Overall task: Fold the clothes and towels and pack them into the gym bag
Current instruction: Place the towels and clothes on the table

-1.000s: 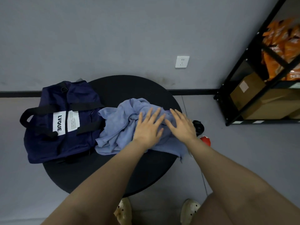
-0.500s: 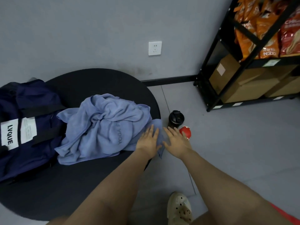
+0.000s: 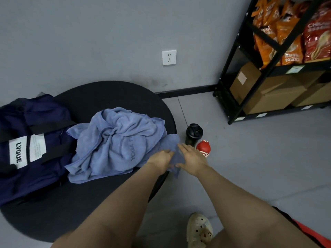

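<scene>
A: Starting at your left, where does the packing stand?

B: The gym bag [image 3: 30,149] lies on the left of the round black surface [image 3: 114,97], and from here you can't tell if anything is inside it. Just beside it, touching its side, the blue towel [image 3: 116,142] sits in a rumpled heap, not folded at all

A: And my hands?

B: Both are at the towel's right end, where a corner hangs over the surface's edge. Your left hand [image 3: 161,159] has its grip closed, fingers curled onto that corner. Your right hand [image 3: 192,161] lies over the same corner, fingers mostly straight; whether the thumb pinches the cloth underneath is not visible

A: So how much is left?

B: Nearly all of it, I'd judge: spread the towel, fold it, put it into the bag. No other clothes are in sight. On the floor to the right stand a black bottle [image 3: 194,134] and a red bottle [image 3: 203,150], with a shelf [image 3: 232,72] beyond
</scene>
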### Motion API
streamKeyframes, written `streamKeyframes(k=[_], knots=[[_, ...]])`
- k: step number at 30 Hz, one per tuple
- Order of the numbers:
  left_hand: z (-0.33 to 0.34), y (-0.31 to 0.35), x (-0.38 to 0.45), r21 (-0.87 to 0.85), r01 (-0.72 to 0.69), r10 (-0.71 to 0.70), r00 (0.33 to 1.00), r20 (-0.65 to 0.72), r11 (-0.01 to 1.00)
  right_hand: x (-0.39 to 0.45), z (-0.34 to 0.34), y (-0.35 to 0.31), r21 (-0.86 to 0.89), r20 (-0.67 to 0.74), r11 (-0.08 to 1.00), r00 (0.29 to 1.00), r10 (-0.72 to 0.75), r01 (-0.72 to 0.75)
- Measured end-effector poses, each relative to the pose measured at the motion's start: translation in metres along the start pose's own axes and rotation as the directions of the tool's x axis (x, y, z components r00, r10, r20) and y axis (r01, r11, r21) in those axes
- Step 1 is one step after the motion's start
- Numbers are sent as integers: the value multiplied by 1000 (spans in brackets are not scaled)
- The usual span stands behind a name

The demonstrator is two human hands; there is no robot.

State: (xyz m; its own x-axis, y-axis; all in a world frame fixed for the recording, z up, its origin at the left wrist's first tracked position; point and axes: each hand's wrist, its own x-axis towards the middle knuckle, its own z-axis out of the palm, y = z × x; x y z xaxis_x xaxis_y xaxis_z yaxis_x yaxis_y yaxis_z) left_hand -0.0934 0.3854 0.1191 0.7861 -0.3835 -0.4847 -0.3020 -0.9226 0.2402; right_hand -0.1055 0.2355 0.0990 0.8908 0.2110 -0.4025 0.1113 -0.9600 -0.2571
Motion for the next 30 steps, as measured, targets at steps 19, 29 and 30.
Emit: streamKeyframes(k=[19,29,30], knots=[[-38,-42,-43,-206,-71,-35,881,-472,976,-15,-32,-60,265,-404,963,902,155,-46],[-65,-116,-100,-175,198,-265,714,-648,964,6,-79,-151,-75,-555,989,819,-145,125],[-63,-125,-101,-254,221,-333,718,-611,942,10,-76,-160,-117,-555,986,816,-162,117]])
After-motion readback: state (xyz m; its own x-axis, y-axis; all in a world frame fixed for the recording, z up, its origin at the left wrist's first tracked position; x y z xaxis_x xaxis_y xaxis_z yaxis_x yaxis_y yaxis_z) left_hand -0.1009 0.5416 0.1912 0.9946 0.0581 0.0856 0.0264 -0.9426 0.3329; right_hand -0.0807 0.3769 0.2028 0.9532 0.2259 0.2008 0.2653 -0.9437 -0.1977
